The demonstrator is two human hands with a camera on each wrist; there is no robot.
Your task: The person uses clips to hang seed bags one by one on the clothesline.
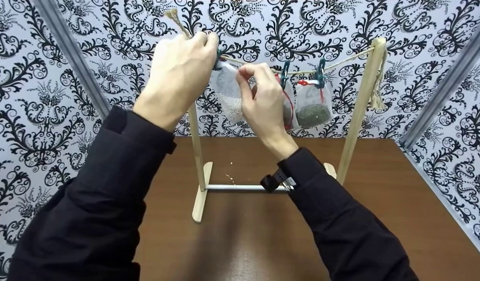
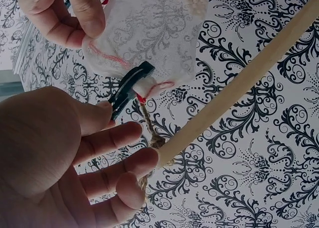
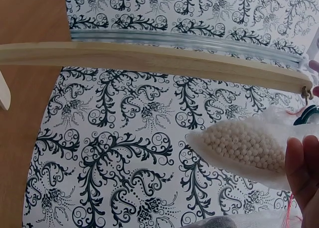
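Observation:
A white mesh bag (image 1: pixel 225 84) filled with small round white pieces (image 3: pixel 244 146) hangs near the left end of the rope. My left hand (image 1: pixel 181 70) is up by the left post. Its thumb and index finger pinch a dark green clothespin (image 2: pixel 130 88), whose jaws are at the bag's top corner by the knotted rope (image 2: pixel 145 116); the other fingers are loosely bent. Thumb and fingertips of my right hand (image 1: pixel 263 97) pinch the bag's other upper corner, where a red drawstring (image 2: pixel 112 57) shows through the mesh.
Right of the hands hang a mesh bag with green contents (image 1: pixel 314 114) and another partly hidden bag (image 1: pixel 288 102), beneath green clothespins (image 1: pixel 321 73). The wooden stand has a right post (image 1: pixel 359 105) and a white bottom bar (image 1: pixel 236 187) on a brown table (image 1: pixel 240 234). Patterned walls enclose it.

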